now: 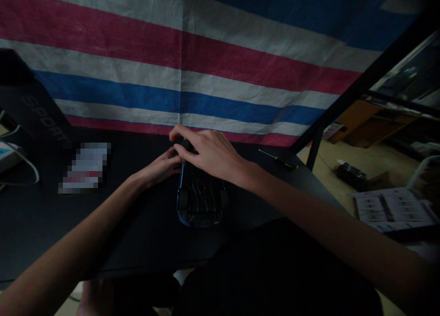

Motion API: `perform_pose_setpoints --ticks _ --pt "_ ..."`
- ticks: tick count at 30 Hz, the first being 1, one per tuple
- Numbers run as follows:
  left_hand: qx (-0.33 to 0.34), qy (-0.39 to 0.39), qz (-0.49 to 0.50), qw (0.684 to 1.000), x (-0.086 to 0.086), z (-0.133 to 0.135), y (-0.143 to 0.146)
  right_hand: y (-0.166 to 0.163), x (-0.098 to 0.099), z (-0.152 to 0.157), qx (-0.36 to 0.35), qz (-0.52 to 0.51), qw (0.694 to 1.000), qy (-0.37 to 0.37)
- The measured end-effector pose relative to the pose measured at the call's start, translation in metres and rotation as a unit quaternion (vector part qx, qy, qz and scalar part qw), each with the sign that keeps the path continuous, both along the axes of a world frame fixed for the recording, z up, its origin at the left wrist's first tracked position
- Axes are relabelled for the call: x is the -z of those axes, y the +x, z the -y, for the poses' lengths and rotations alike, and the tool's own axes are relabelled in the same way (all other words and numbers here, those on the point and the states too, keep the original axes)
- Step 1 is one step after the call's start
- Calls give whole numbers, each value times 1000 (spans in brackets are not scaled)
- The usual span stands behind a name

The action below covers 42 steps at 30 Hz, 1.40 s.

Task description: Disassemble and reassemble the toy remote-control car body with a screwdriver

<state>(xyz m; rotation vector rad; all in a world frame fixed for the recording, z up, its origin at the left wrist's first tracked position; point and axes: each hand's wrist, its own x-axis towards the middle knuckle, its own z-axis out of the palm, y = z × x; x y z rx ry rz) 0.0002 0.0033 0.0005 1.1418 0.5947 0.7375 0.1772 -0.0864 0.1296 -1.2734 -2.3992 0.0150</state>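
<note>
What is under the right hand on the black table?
The right hand covers the far end of a blue toy car chassis, which lies on the black table. The left hand touches it too. The covered part stays hidden.

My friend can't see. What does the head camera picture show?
Two bare hands, left hand and right hand, meet on the far end of a blue toy car lying underside up on a dark table. A screwdriver lies to the right; a striped tarp hangs behind.
</note>
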Motion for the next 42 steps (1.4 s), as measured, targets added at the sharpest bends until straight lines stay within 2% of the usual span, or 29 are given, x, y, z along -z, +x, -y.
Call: perform_pose_setpoints --ticks 4,11,17,24,31,33,38,42 --pt "5 17 -6 1000 -1 2 0 0 1 3 12 -11 1000 -8" --pt "-12 -4 -15 1000 -1 2 0 5 3 -3 -31 -37 999 0" --pt "-10 -13 -19 1000 -5 5 0 7 3 -3 33 5 999 10" --pt "-7 6 -14 1000 0 1 -1 4 1 1 -24 2 999 32" --pt "-4 -1 -13 1000 3 -1 -1 -5 4 0 100 66 991 50" --pt "-6 4 -8 1000 4 -1 -1 -7 3 2 102 59 992 51" --pt "-3 9 0 1000 6 -3 0 -9 3 4 50 41 997 47" --pt "-12 -6 -7 1000 3 -2 0 -14 2 1 101 72 991 49"
